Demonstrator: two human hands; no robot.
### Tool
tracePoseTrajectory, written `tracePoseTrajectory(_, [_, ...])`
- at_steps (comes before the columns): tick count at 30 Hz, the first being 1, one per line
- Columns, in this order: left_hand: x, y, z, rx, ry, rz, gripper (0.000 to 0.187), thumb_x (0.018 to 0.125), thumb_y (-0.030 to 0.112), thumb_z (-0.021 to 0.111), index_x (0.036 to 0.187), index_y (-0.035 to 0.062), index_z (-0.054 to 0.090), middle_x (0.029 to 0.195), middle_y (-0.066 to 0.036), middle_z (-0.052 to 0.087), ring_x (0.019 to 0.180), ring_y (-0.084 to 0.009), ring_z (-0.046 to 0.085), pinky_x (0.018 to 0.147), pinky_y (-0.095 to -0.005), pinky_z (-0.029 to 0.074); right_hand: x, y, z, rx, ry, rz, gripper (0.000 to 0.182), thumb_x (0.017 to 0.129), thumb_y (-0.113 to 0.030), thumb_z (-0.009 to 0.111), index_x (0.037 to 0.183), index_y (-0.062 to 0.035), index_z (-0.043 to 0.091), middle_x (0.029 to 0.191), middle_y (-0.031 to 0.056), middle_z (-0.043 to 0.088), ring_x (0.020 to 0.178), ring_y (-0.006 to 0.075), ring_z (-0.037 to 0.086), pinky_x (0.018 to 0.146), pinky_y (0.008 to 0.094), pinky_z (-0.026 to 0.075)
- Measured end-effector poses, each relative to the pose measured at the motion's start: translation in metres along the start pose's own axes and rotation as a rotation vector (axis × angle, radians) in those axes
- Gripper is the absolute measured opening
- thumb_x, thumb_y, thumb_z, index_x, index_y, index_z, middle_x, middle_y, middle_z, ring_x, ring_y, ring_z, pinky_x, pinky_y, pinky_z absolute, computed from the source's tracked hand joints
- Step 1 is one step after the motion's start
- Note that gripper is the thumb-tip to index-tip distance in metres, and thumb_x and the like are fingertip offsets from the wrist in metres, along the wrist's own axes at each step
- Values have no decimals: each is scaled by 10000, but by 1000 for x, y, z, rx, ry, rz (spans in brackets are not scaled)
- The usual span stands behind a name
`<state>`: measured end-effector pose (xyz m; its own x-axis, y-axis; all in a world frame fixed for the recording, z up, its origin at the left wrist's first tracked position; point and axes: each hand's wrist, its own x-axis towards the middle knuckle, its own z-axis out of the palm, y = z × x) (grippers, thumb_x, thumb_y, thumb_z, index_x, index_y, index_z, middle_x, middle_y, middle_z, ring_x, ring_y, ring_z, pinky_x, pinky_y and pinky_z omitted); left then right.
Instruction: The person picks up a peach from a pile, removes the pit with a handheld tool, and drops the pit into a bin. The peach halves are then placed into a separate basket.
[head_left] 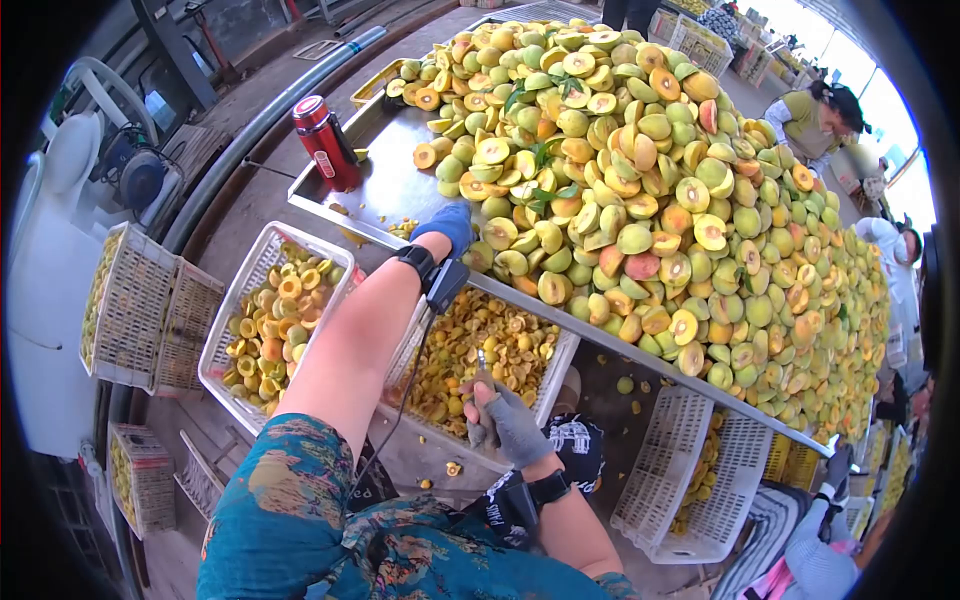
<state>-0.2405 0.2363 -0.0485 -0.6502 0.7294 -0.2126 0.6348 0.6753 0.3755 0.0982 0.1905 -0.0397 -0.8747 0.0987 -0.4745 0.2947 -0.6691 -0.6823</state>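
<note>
My left hand point(450, 226), in a blue glove, reaches over the near edge of the metal table point(385, 187), at the side of a big heap of cut yellow-green stone fruit point(640, 190). Its fingers are mostly hidden, so what they hold does not show. My right hand point(512, 428), in a grey fingerless glove, is closed around a small metal-tipped hand tool point(481, 360). Below it is a white crate point(556, 388) containing fruit pieces and scraps. Many fruit halves in the heap still show their stones.
A red flask point(327, 145) stands on the table's left corner. Left of my arm sits a white crate point(214, 352) of fruit halves; another crate point(650, 470) stands lower right. A co-worker point(815, 125) is behind the heap, another person point(815, 545) at lower right.
</note>
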Motion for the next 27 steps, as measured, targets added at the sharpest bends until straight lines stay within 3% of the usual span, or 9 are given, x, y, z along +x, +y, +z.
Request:
tracePoseTrajectory(3, [-34,-3,-14,-92,182,18,449,810,265,703,1094,-14,497,1049,-240,628,967,-373,639,840,-419,510,1,2,3,-160,103,-53,418,964,-414,552,1109,-23,580,757,-19,553,616,59,515,526,206,395])
tracePoseTrajectory(6, [-93,-3,-26,-1003,258,12,295,840,194,675,981,73,447,903,-100,553,733,-173,597,657,-322,527,-2,3,14,-227,131,-160,350,954,-339,588,1077,-12,592,754,-20,548,674,72,513,610,236,431])
tracePoseTrajectory(11, [-218,28,-34,-1678,163,195,546,1002,523,392,1241,45,500,932,-71,587,695,-173,580,564,-280,468,-26,-11,50,-653,252,-482,351,922,-313,631,1065,4,582,777,95,645,701,199,631,632,325,488])
tracePoseTrajectory(12, [-238,31,-33,-1641,134,161,612,1007,563,302,1220,33,523,973,-75,606,753,-168,590,650,-286,494,-31,-14,60,-696,269,-519,364,907,-306,649,1072,8,569,805,178,662,723,297,669,631,376,506])
tracePoseTrajectory(16, [-301,56,-41,-1416,268,223,542,1027,500,327,1119,25,571,1016,-78,619,878,-148,591,794,-292,496,-64,-30,103,-880,329,-708,344,897,-268,662,1093,-3,561,767,211,639,709,354,668,623,419,506])
tracePoseTrajectory(19, [-333,68,-44,-1087,460,346,516,1033,468,335,1129,16,564,1033,-79,612,890,-143,581,810,-279,483,-75,-25,118,-952,341,-758,322,894,-263,658,1058,-7,551,749,227,636,702,401,661,600,446,501])
tracePoseTrajectory(20, [-341,73,-44,-1498,316,229,479,1035,433,348,1135,15,559,1034,-73,602,909,-143,574,837,-279,470,-77,-22,122,-960,340,-762,322,894,-263,658,1058,-7,551,749,227,636,702,401,661,600,446,501])
tracePoseTrajectory(21, [-349,75,-49,-1503,321,233,479,1035,433,348,1135,15,559,1034,-73,602,909,-143,574,837,-279,470,-79,-19,126,-1003,368,-772,312,891,-257,657,1040,-7,543,749,235,634,706,426,650,589,461,495])
tracePoseTrajectory(27, [-367,80,-58,-1061,533,386,549,1020,507,341,1099,19,579,1000,-58,597,905,-147,567,842,-291,461,-91,-11,136,-1097,377,-745,300,880,-242,650,1025,-15,519,760,263,622,743,468,623,593,503,482])
